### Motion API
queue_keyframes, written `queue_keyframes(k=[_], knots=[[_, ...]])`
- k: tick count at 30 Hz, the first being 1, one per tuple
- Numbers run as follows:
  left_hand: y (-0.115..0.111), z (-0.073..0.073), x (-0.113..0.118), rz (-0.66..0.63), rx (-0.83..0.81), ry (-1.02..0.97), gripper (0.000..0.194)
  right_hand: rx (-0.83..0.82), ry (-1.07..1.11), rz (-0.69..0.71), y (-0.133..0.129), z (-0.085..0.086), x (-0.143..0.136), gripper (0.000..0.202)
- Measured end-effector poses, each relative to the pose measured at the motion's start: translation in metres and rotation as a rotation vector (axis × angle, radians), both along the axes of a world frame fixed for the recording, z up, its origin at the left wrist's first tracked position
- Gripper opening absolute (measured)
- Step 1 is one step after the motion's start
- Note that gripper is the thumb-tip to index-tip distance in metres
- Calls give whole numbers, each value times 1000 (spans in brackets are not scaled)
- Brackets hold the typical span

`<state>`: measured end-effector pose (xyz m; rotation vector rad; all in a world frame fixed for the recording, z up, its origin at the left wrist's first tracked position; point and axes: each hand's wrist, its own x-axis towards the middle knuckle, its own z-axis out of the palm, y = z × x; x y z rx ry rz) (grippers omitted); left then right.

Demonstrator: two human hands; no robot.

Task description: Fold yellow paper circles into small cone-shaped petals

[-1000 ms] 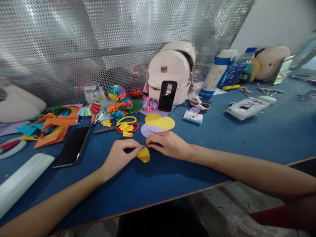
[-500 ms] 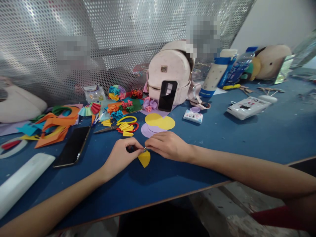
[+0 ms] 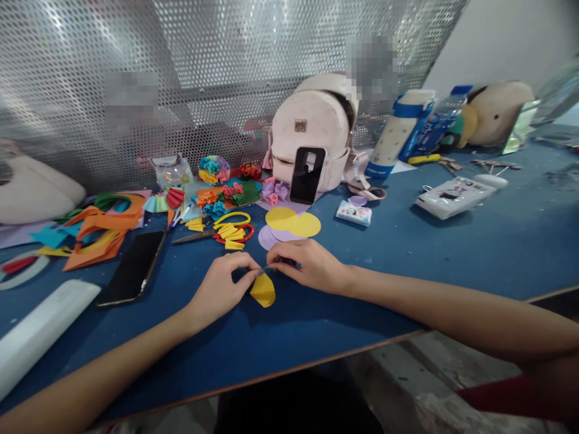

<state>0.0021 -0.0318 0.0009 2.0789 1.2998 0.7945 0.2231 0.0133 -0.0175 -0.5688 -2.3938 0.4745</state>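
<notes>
A piece of yellow paper point(image 3: 264, 292), bent and roughly fan-shaped, hangs below my fingertips over the blue table. My left hand point(image 3: 224, 283) pinches its upper end between thumb and index finger. From the right, my right hand point(image 3: 310, 265) is closed in a pinch on a thin, light edge that runs towards the left fingertips; it looks like part of the same paper. Just behind the hands lie yellow paper circles point(image 3: 305, 225) and lilac paper circles point(image 3: 266, 237). Scissors point(image 3: 203, 235) with red and yellow handles lie behind my left hand, with folded yellow paper pieces point(image 3: 230, 232) on them.
To the left are a black phone point(image 3: 133, 268), a long white case point(image 3: 43, 331) and orange paper offcuts point(image 3: 97, 241). A second phone point(image 3: 307, 175) leans on a pale backpack point(image 3: 312, 120). Tissue packs point(image 3: 354, 213) and a tumbler point(image 3: 393, 135) stand to the right.
My right fingertips have shifted slightly and opened a little gap from the left ones. The yellow paper has turned and bent, now showing a wider face. The things around stay put.
</notes>
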Motion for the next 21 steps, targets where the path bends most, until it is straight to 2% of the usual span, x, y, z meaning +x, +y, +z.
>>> queue_keyframes(k=[8, 14, 21], knots=[[-1, 5, 2, -5, -56, -38, 16, 38, 8, 13, 0, 1, -1, 5], [1, 3, 2, 27, -189, -98, 18, 54, 16, 35, 0, 3, 0, 8], [0, 2, 4, 64, -249, -130, 17, 68, 66, 75, -1, 5, -1, 10]])
